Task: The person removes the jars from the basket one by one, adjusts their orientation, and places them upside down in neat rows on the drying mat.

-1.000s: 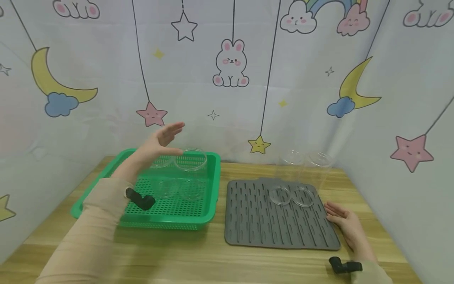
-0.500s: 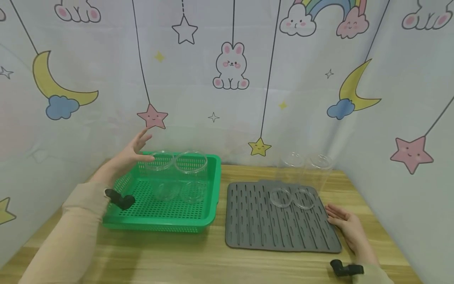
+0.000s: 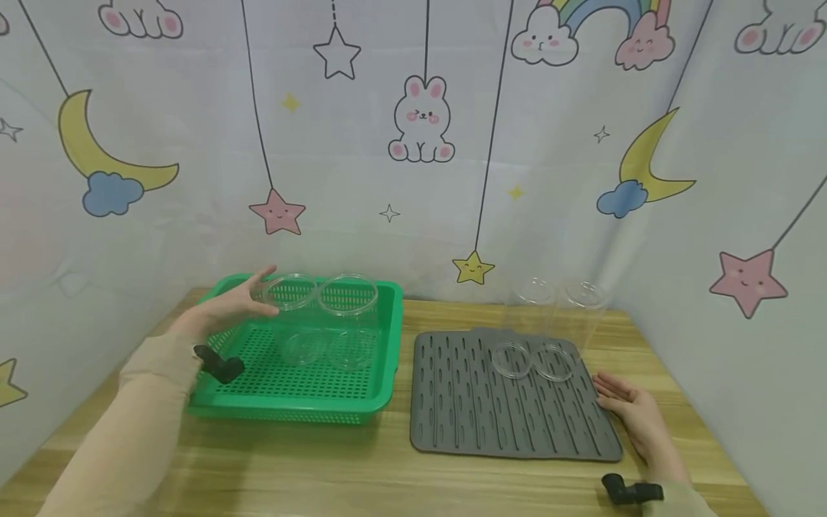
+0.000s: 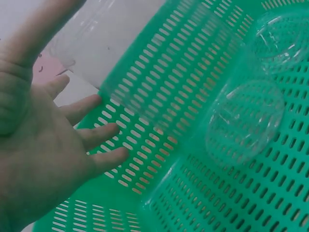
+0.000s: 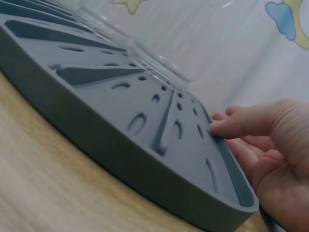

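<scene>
Two clear tumblers stand upright in the green basket (image 3: 291,409): a left one (image 3: 304,348) and a right one (image 3: 352,348). My left hand (image 3: 226,309) is beside the left tumbler's rim, thumb and fingers spread apart. The left wrist view shows those fingers (image 4: 108,130) nearly straight against the basket's slotted wall; whether they touch the clear tumbler I cannot tell. My right hand (image 3: 636,413) rests at the right edge of the grey drying mat (image 3: 504,409). Its thumb lies at the mat's raised rim in the right wrist view, fingers loosely bent outside.
Another pair of clear tumblers, one (image 3: 512,359) left of the other (image 3: 553,361), stands upright side by side at the back of the mat. Basket and mat lie on a wooden table (image 3: 388,474). A printed curtain (image 3: 362,143) hangs close behind.
My left hand has moved left from above the right tumbler, then lowered to the left tumbler's rim. The right hand has stayed at the mat's edge.
</scene>
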Motion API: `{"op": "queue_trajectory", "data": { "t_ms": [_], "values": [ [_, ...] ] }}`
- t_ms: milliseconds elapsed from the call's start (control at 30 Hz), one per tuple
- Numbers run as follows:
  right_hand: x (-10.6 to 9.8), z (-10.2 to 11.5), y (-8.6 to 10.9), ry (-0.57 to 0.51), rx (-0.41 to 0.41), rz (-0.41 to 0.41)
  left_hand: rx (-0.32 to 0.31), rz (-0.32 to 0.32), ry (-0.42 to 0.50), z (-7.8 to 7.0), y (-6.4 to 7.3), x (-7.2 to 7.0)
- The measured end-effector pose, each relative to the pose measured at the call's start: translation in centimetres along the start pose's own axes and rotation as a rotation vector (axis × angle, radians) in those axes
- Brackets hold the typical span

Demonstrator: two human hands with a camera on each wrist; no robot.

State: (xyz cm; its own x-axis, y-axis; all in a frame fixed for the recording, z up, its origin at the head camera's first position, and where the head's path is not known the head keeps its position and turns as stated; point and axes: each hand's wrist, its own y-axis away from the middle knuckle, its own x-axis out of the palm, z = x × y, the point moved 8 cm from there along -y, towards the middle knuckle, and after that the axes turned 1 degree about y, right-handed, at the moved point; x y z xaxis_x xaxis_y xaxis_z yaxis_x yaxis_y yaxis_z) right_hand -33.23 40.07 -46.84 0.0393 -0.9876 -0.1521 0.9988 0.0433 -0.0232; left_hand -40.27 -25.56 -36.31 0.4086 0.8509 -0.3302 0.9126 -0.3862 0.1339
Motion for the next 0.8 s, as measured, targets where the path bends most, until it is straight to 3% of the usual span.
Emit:
{"op": "queue_trajectory", "data": {
  "t_ms": [267,800],
  "values": [
    [-0.1,0.1,0.1,0.003,0.000,-0.002,0.038,0.072,0.004,0.2,-0.4,0.8],
    [-0.1,-0.1,0.0,0.015,0.010,-0.008,0.031,0.109,-0.073,0.6,-0.7,1.8]
  ]
}}
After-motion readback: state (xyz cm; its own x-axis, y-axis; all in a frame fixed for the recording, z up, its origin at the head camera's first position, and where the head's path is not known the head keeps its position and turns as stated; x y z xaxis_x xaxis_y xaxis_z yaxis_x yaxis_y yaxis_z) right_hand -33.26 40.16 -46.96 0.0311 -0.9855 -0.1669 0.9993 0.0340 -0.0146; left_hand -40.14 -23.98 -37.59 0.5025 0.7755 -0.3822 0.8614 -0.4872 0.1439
